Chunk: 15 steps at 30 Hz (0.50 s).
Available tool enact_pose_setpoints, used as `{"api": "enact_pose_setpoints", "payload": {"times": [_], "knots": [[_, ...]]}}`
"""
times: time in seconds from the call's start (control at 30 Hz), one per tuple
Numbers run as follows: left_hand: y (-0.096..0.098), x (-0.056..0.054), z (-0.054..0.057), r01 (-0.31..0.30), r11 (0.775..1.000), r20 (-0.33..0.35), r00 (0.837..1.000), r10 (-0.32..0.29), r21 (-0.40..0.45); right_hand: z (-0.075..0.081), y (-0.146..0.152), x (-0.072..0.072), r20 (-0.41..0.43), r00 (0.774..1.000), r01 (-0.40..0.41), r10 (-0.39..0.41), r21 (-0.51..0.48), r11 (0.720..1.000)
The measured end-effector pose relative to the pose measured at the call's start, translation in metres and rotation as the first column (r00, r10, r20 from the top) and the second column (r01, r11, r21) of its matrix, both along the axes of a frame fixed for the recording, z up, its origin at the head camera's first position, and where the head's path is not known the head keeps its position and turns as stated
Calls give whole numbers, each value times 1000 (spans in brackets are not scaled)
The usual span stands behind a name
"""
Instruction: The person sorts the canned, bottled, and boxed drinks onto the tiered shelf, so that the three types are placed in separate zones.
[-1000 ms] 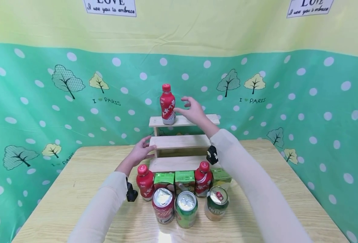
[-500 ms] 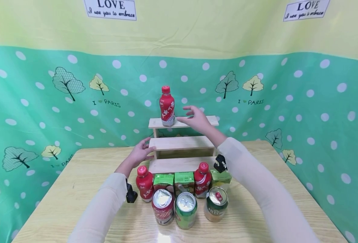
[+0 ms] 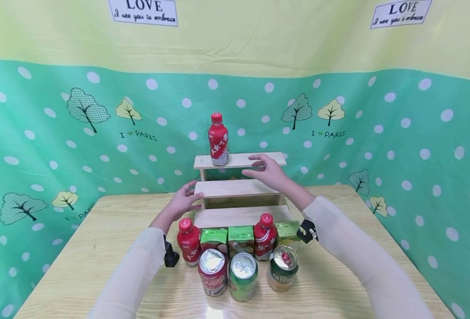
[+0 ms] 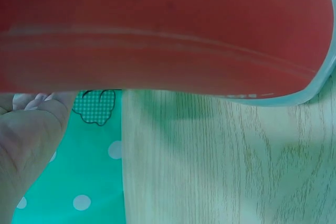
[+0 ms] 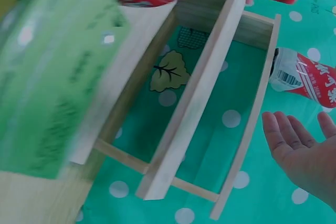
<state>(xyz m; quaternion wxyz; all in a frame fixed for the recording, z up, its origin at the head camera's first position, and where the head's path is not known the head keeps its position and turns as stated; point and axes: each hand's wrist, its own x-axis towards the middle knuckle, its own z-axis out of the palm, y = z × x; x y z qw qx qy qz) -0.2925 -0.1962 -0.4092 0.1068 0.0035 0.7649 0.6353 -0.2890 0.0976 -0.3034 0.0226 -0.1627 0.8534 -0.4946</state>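
Observation:
A three-tier wooden rack stands at the back of the table. My left hand holds its left end at the middle tier, thumb at the front edge; some fingers are hidden. Upright on the top tier is a red drink bottle. Right of that bottle and apart from it, my right hand hovers before the upper tiers with nothing in it, its fingers spread in the right wrist view. Another red bottle fills the top of the left wrist view, close to my left wrist.
Before the rack stand red bottles and green-topped drink cartons. Nearest me are a red can, a green can and a dark green can. A patterned cloth hangs behind the table.
My right hand has moved away from the top-tier bottle, to the right and down. The left hand stays at the rack's left end, and the bottle stays standing on the top tier.

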Motion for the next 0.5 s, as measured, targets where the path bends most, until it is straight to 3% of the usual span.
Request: {"api": "enact_pose_setpoints", "payload": {"times": [0.5], "knots": [[1,0,0,4,1000,-5,1000,-4,-2,-23,36,28,36,996,-78,80,-32,996]]}}
